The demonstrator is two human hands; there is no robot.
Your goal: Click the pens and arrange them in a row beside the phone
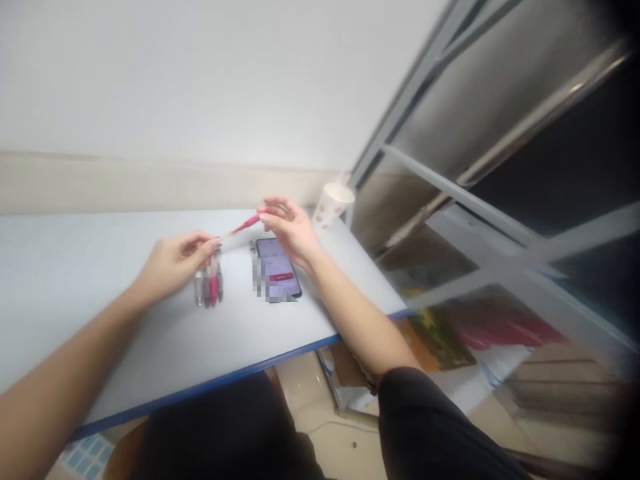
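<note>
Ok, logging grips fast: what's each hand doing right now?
Left hand: fingers pinched on one end of the red pen.
Right hand: fingertips closed on the pen's other end.

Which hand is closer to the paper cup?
Right. The right hand is just left of the cup, holding the red pen; the left hand is farther left, over the pens.
</note>
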